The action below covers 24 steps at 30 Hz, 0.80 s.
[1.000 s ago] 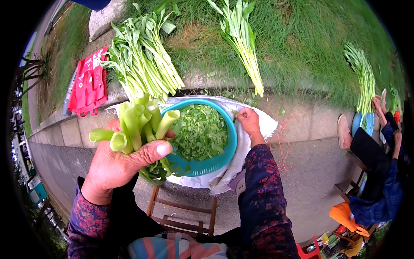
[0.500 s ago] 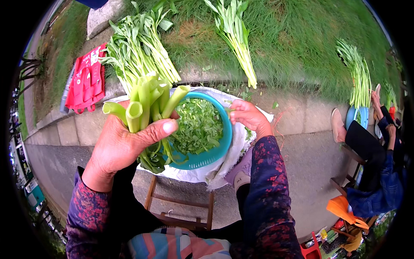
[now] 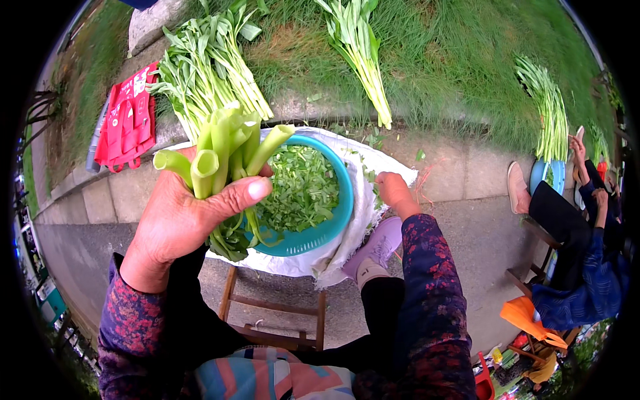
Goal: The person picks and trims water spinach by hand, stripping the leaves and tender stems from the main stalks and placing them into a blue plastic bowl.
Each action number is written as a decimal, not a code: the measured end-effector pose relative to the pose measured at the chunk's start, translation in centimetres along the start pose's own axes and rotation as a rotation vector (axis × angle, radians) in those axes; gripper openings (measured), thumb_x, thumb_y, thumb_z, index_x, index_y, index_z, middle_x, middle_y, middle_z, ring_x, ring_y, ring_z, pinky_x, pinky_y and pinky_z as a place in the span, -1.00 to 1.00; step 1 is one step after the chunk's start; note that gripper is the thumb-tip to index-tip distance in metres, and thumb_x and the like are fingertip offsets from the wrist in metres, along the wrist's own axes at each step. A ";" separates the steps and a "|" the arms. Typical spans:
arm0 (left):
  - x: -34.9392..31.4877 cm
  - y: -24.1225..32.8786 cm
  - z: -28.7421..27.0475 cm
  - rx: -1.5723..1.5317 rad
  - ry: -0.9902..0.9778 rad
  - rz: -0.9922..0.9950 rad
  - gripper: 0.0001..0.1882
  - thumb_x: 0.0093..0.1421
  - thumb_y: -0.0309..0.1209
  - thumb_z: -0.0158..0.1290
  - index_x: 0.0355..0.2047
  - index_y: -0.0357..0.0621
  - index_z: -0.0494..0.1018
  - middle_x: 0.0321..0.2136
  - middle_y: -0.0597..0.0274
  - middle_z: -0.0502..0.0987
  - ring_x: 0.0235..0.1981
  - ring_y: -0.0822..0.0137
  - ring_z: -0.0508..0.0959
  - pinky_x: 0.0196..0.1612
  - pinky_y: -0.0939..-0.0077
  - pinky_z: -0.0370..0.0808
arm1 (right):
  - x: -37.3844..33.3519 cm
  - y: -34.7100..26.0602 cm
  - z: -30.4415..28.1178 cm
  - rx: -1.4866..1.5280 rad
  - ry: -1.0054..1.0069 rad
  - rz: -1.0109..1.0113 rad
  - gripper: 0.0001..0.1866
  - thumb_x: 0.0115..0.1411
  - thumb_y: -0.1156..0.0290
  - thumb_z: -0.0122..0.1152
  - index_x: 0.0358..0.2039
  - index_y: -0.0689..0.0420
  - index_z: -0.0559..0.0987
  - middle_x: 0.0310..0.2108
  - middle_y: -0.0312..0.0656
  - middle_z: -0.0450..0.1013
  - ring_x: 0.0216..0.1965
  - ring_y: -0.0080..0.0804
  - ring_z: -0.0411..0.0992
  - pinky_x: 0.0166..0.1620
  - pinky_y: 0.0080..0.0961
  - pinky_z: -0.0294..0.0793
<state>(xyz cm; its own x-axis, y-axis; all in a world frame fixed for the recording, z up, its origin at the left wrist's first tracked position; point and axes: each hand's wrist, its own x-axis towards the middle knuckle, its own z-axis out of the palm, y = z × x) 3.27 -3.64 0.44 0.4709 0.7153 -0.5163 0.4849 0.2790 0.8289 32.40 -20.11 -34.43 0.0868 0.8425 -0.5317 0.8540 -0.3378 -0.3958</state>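
Note:
My left hand (image 3: 180,223) is wrapped round a bunch of thick green leafy stalks (image 3: 227,147), hollow cut ends up and leaves hanging below. The bunch is above the left side of a teal plastic basin (image 3: 339,217). Chopped green leaves and stem pieces (image 3: 300,190) fill the basin, which rests on a white woven sack (image 3: 383,160). To the right of the basin, my right hand (image 3: 397,193) is over the sack's edge, apart from the basin. Its fingers are curled together and partly hidden; I cannot make out anything in them. Leaf scraps (image 3: 373,183) lie beside it.
More leafy stalks (image 3: 217,73) lie at the back left, and another bunch (image 3: 363,60) lies on the grass. A red bag (image 3: 130,120) is at the left. My lilac shoe (image 3: 377,247) is near the sack. On the right sits another person (image 3: 577,267) by a blue basin (image 3: 539,175).
My right hand has moved from the basin's rim to the right and slightly down, over the sack. My left hand still grips the bunch in nearly the same place.

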 end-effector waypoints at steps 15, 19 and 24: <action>0.7 -0.3 0.7 0.039 -0.018 -0.079 -0.55 0.04 -0.13 0.22 -0.25 -0.27 0.44 -0.40 0.31 0.44 -0.32 0.44 0.42 -0.22 0.55 0.37 | -1.3 4.7 4.3 0.228 0.098 0.058 -0.73 -0.21 0.55 0.31 -0.42 0.05 0.50 -0.37 -0.11 0.43 -0.32 -0.07 0.43 -0.22 -0.30 0.44; 0.7 -0.2 0.8 0.037 -0.017 -0.079 -0.54 0.04 -0.13 0.23 -0.24 -0.26 0.44 -0.39 0.31 0.45 -0.31 0.44 0.43 -0.21 0.55 0.37 | -1.1 5.8 3.4 0.686 0.051 0.354 -0.91 -0.10 0.54 0.30 -0.54 0.13 0.54 -0.49 -0.22 0.50 -0.46 -0.37 0.46 -0.36 -0.48 0.45; 0.5 -0.3 0.6 0.053 -0.046 -0.093 -0.57 0.07 -0.15 0.21 -0.23 -0.25 0.44 -0.38 0.32 0.45 -0.31 0.44 0.43 -0.20 0.54 0.37 | -0.8 1.9 -3.0 1.237 -0.402 0.387 -0.85 0.02 0.48 0.32 -0.40 0.19 0.52 -0.46 -0.29 0.49 -0.52 -0.54 0.44 -0.41 -0.62 0.46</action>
<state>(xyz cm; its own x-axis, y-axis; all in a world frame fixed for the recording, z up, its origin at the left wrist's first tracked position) 3.76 -3.73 -0.17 0.4551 0.6572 -0.6008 0.5658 0.3076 0.7651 35.49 -20.20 -32.52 -0.1223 0.5006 -0.8570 -0.2256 -0.8549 -0.4672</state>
